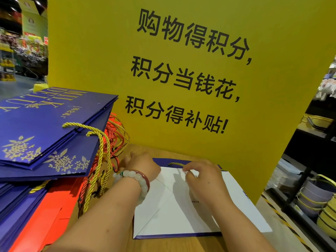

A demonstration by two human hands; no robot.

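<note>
threading or seating the gold cord handle (175, 163) at the mouth of a flat paper bag (172, 215) looked like the step in hand. the bag lay flat on the wooden table (163, 245), just in front of the yellow sign board (181, 73). its white folded base panel faced up, creased in diagonals, with a purple border at the near and far edges.

right hand (201, 178): thumb and fingertips pinched together on the cord where it met the bag's top edge. left hand (140, 164): rested at the bag's far left corner, fingers curled away from the camera; whether they gripped anything could not be told. a white bead bracelet (135, 176) sat on that wrist.

next move, by judgement: a fine pull to draw the twisted cord through and level, the other hand pinning the stiff card so it did not slide. the cord looked slick and twisted, the paper smooth and matte.

to the left, a stack of purple bags (45, 124) with gold print sat over red bags (54, 206), cords tangled between.
</note>
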